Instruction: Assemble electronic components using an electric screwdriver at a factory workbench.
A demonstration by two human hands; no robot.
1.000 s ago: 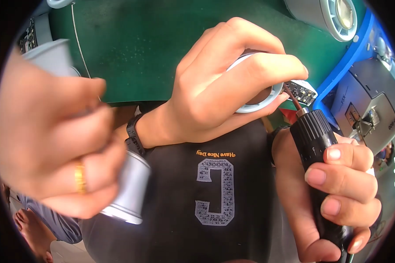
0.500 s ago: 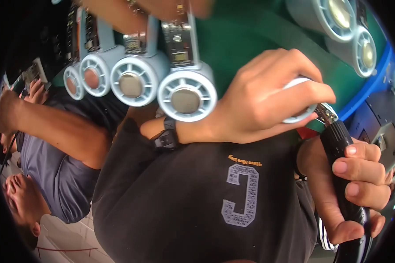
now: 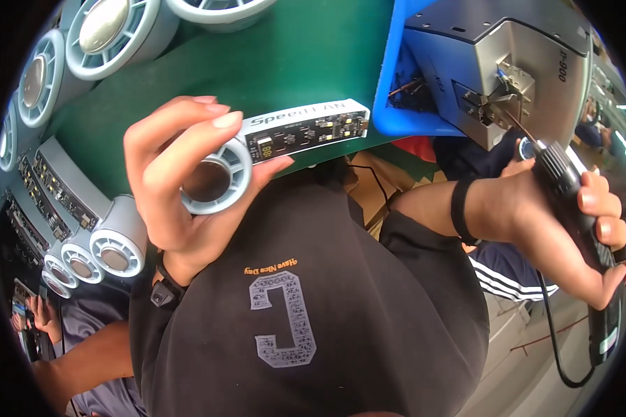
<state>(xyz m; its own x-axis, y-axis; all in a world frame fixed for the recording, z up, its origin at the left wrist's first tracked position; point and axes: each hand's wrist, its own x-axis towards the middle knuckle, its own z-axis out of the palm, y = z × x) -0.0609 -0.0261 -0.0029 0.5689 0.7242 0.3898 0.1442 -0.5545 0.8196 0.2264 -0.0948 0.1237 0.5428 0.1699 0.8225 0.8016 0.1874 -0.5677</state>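
Head | left fingers (image 3: pixel 193 144) grasping housing (image 3: pixel 295 117) by round end (image 3: pixel 243 165), circuit board (image 3: pixel 302 139) rightward | right fingers (image 3: pixel 597 199) clenching screwdriver (image 3: pixel 562 174)

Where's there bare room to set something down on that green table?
Bare green tabletop shows beyond the held circuit-board part, between the upper-left round parts and the blue tray. The left is crowded with similar parts; a silver machine takes up the upper right.
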